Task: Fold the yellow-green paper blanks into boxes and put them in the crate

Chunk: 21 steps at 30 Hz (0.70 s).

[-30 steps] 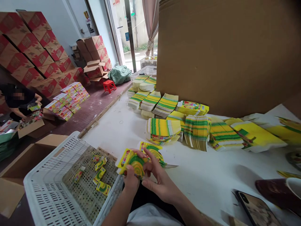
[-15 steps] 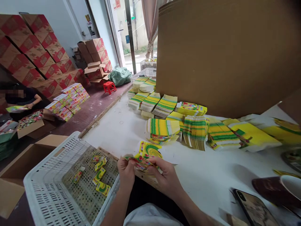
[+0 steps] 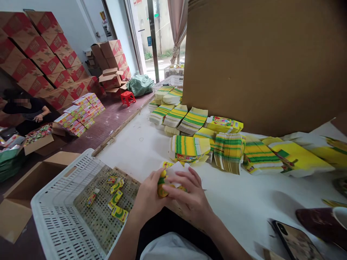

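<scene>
A small yellow-and-green paper carton [image 3: 162, 188] is between my two hands above the table's near edge, its white inner side turned partly up. My left hand [image 3: 149, 193] is closed round its left side, thumb and fingers against the card. My right hand [image 3: 192, 196] grips from the right, with bent fingers lying over the white flap. Much of the carton is hidden by the fingers. Just beyond, another yellow piece [image 3: 167, 164] shows partly on the table. To the left, a white plastic crate [image 3: 56, 211] holds several small folded yellow cartons [image 3: 119, 213].
Stacks of flat yellow-green cartons [image 3: 193, 121] run along the white table [image 3: 130, 144] before a tall cardboard panel [image 3: 257, 65]. A phone [image 3: 295, 240] and a dark red cup [image 3: 314, 218] are at right. On the left, a person [image 3: 32, 112] sits by an open box [image 3: 40, 144].
The carton has turned and bent in my hands, and its white side now shows. My right fingers have come over it. The person at left no longer holds up the yellow-green piece.
</scene>
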{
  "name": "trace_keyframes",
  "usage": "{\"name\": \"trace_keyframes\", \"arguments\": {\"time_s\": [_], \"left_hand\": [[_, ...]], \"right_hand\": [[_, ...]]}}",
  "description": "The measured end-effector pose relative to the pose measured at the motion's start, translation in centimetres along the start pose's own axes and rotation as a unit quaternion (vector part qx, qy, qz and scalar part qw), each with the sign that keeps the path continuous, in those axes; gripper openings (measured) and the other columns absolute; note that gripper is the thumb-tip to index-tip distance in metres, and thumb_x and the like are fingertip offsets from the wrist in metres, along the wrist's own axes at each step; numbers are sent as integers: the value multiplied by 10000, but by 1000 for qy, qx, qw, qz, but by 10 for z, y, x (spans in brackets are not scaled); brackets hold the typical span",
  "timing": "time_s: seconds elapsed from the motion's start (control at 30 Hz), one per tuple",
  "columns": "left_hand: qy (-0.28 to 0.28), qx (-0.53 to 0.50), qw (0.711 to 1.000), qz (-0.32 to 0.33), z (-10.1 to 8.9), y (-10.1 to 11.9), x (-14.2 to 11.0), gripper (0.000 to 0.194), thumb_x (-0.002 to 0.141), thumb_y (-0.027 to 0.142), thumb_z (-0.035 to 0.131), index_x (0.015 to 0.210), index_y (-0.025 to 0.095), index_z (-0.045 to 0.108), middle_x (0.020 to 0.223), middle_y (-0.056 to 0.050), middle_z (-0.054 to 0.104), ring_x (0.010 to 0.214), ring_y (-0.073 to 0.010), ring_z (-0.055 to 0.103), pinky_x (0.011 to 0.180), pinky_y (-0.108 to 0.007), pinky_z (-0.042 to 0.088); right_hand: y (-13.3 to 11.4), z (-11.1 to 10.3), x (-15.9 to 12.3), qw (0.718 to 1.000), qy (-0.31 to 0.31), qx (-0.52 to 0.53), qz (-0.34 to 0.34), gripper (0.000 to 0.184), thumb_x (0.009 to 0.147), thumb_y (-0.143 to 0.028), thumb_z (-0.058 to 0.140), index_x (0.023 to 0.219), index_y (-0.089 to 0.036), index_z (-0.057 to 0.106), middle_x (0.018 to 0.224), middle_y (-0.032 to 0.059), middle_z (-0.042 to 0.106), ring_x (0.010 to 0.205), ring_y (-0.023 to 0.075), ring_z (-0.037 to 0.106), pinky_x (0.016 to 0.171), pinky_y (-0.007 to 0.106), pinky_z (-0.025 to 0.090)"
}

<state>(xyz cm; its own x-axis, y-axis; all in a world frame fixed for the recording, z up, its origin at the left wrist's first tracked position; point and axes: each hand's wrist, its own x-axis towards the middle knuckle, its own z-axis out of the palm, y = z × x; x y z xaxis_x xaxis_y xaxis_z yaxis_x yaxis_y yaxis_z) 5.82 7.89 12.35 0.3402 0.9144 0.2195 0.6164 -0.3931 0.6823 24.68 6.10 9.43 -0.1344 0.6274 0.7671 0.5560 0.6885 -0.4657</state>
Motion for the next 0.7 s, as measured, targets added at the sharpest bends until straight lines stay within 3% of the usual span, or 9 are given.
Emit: {"name": "trace_keyframes", "arguments": {"time_s": [0.07,0.13,0.2,0.27,0.3,0.37,0.47,0.6,0.7], "left_hand": [[-5,-4,999,-32,7,-1,1,605,765,349,806,1274,223,506,1090,-69,716,960,-252,718,820,-377,595],[25,4,999,-27,15,-4,1,602,763,360,799,1253,220,478,1040,-54,705,902,-240,713,768,-353,589],[33,9,999,23,21,-5,0,631,777,302,770,1303,232,430,1109,-66,686,949,-239,707,791,-350,586],[32,9,996,83,25,-5,-1,716,777,223,736,1385,249,360,1205,-89,645,1023,-241,690,830,-353,583],[30,8,993,111,26,-5,-1,754,775,196,724,1415,257,331,1226,-96,625,1043,-241,680,838,-353,582],[30,6,988,151,27,-5,-1,757,768,161,702,1417,270,327,1212,-95,598,1053,-242,665,826,-348,581],[27,4,987,159,26,-6,-1,626,739,120,670,1284,282,408,1126,-60,583,1021,-237,662,792,-336,570],[-6,-16,995,94,27,-9,-1,567,784,200,677,1250,264,361,1049,-36,594,816,-193,670,672,-305,548],[8,-25,996,81,31,-11,-1,710,814,192,639,1396,223,234,1206,-122,579,928,-220,694,732,-337,573]], "right_hand": [[-1,4,-3,992,50,48,110,539,923,-305,690,1441,-325,541,1438,76,588,1380,271,485,1209,514,319],[-1,9,-4,954,67,166,241,697,915,-404,694,1541,-290,410,1566,119,461,1450,296,423,1195,532,362],[-1,13,-4,873,5,343,347,656,936,-485,648,1525,-288,436,1567,109,480,1447,288,450,1195,528,381],[-2,16,-3,769,-74,490,404,601,923,-541,650,1457,-291,533,1515,87,553,1424,281,490,1208,519,372],[-3,16,-1,731,-99,531,418,591,902,-557,675,1422,-296,574,1493,75,579,1421,282,497,1220,520,353],[-2,17,1,705,-112,552,431,580,868,-576,714,1374,-306,625,1492,59,583,1429,287,488,1240,522,314],[-1,18,0,734,-97,517,430,620,879,-628,673,1415,-327,592,1541,68,533,1448,286,468,1242,523,308],[-2,17,-7,837,-123,427,321,822,880,-661,644,1574,-314,375,1623,102,412,1525,301,341,1255,543,263],[-2,17,-10,914,-150,306,220,592,969,-412,625,1531,-358,447,1633,79,396,1511,287,374,1240,524,316]]}}
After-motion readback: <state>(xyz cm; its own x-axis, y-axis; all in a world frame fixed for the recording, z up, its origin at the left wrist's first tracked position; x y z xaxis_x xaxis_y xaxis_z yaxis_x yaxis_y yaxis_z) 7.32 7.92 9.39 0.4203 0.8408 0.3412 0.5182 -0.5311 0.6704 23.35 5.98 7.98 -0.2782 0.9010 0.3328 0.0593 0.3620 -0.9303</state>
